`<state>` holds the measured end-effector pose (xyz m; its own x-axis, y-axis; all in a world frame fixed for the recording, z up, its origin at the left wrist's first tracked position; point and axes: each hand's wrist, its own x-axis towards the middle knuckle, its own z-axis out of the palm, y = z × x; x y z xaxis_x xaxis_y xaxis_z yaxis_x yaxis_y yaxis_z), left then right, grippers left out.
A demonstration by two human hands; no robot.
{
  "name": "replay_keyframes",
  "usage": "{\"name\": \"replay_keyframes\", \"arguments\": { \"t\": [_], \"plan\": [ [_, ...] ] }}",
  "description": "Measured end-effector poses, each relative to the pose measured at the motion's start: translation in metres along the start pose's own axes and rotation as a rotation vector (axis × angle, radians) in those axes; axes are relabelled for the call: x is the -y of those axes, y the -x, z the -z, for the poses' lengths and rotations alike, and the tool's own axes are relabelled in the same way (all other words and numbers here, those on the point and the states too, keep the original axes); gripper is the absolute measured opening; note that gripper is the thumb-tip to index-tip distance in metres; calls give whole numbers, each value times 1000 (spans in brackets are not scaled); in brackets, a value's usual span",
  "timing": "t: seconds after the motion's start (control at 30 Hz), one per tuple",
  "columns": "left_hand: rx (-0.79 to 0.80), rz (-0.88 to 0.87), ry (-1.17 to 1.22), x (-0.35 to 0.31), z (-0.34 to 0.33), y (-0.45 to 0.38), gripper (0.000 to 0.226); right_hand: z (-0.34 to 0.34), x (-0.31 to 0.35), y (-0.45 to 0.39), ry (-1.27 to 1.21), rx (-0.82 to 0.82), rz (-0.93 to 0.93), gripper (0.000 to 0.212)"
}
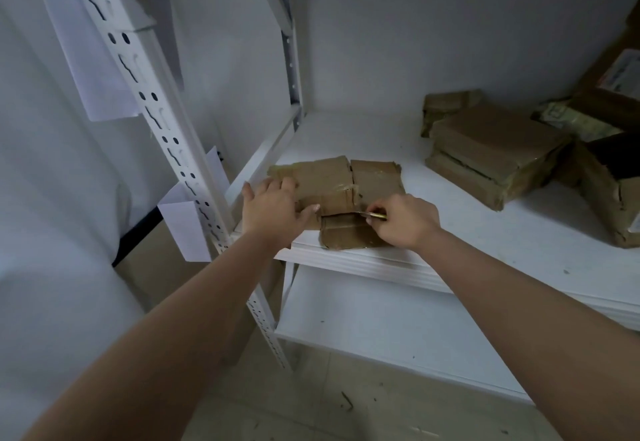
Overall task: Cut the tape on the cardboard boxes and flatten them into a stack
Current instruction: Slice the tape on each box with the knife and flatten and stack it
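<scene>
a flattened cardboard box [332,194] lies on the white shelf [485,243], at its front left corner, just beside the perforated upright post [162,121]. the left hand [273,206] rests flat on the left part of this box, fingers straight and spread, pressing it down. the right hand [403,220] is at the right of the box, its fingers curled around a small cutter [372,214] whose blade tip touches a slit between two flaps. farther right of the box, toward the back wall, sits a stack of taped boxes [491,153], and beyond it, at the shelf's right edge, more torn cardboard [609,191].
</scene>
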<state>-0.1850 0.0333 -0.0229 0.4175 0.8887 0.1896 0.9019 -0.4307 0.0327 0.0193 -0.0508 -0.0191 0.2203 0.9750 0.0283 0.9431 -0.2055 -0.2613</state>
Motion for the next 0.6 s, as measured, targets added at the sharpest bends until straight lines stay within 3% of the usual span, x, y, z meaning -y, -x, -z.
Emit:
{"name": "replay_keyframes", "arguments": {
  "t": [0.2, 0.3, 0.37, 0.43, 0.5, 0.53, 0.6],
  "plan": [
    [147, 20, 122, -3, 4, -8, 49, -4, -3, -6, 40, 97, 5, 26],
    [339, -98, -78, 3, 7, -8, 82, -6, -10, -7, -87, 187, -3, 46],
    [398, -130, -169, 6, 2, -4, 97, -5, -13, -5, -253, 138, -12, 50],
    [408, -139, -154, 6, -1, -4, 92, -3, -16, -6, -310, -21, -46, 43],
    [450, -165, -94, 5, -3, -3, 80, -1, -18, -11, -206, -134, -62, 31],
    [486, -176, -42, 5, -5, -4, 76, -1, -19, -12, -152, -123, -41, 24],
    [579, -203, 39, 5, -8, -3, 79, -7, -20, -16, -84, 44, 39, 37]
  ]
}}
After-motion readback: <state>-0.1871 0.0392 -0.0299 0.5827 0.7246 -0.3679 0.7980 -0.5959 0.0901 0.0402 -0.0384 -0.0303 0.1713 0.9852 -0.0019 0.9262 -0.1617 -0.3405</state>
